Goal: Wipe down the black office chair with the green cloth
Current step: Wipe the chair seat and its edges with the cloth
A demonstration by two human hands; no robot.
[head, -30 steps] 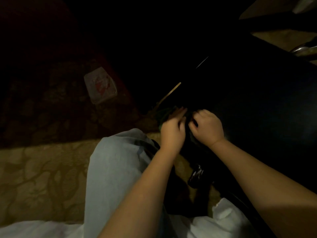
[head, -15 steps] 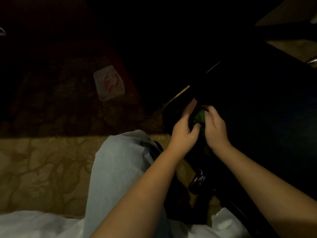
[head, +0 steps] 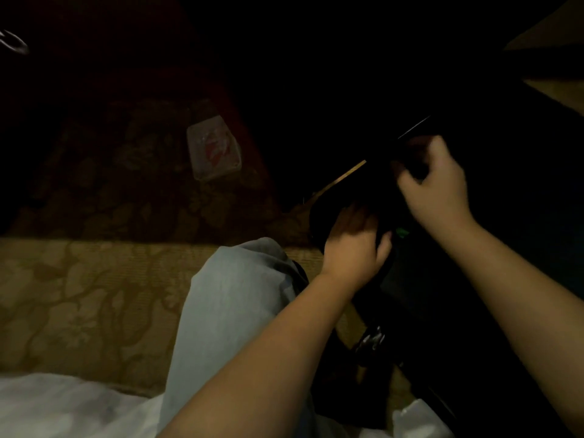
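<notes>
Head view, dim room. Sits or kneels low on a patterned carpet [head: 94, 295], one knee in pale trousers [head: 234, 295] raised beside the black office chair [head: 521, 263], a dark mass filling the right side.

Works at the chair's near edge with both hands. Lays the left hand [head: 354, 248] over a dark rounded rim, fingers bent down out of sight, thumb stretched to the right. Too dark to tell between pinching cloth and merely steadying the chair.

Raises the right hand [head: 437, 184] higher and further in, fingers curled tight as if pinching, yet blurred and set against black. Impossible to name anything inside that grip.

Shows the green cloth [head: 402, 231] only as a small bright scrap between the two hands, just beside the left thumb and against the chair. Hides the rest in shadow.

Suggests, judging by the spread of the hands, a cloth being drawn out or regathered ahead of a wipe, the lower hand as anchor and the upper as puller. Looks early in the job.

Leaves a pale packet [head: 215, 153] on the carpet, well apart from the work. Catches a glint of metal fitting [head: 371, 339] under the chair, near the left forearm.
</notes>
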